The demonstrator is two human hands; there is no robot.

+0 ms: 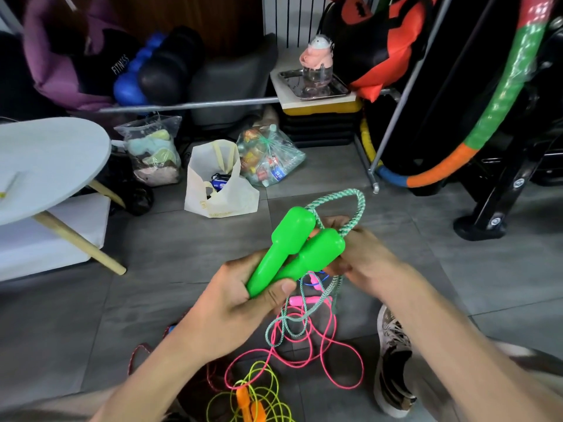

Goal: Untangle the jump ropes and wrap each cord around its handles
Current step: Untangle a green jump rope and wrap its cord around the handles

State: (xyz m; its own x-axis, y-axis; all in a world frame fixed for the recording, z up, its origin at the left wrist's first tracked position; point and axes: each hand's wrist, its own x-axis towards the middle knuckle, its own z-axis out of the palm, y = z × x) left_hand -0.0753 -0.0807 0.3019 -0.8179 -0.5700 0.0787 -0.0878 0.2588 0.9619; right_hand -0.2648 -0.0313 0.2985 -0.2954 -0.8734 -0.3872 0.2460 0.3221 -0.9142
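White lettering reading "FITNESS" runs up a dark fabric bag (117,63) at the upper left, beside blue and black foam rollers (158,71); print on the cream tote bag (221,190) further right is too small to read. Near the left edge stands a round pale-grey side table (45,159) on wooden legs.

Lower down, the left hand (234,309) grips the narrow ends of two bright green plastic jump-rope handles (294,251), fingers curled round them and thumb pressed across the front (both handles held side by side, tilted up to the right). The right hand (362,260) is behind the handles' thick ends, fingers closed on the green-and-white braided cord (347,199), which loops above them and trails down between the hands.

On the grey tiled floor (426,239) below lie a pink cord (329,360) with pink handles (304,300), and a yellow-green cord (268,400) with orange handles (249,405). A patterned shoe (393,360) rests to the right.
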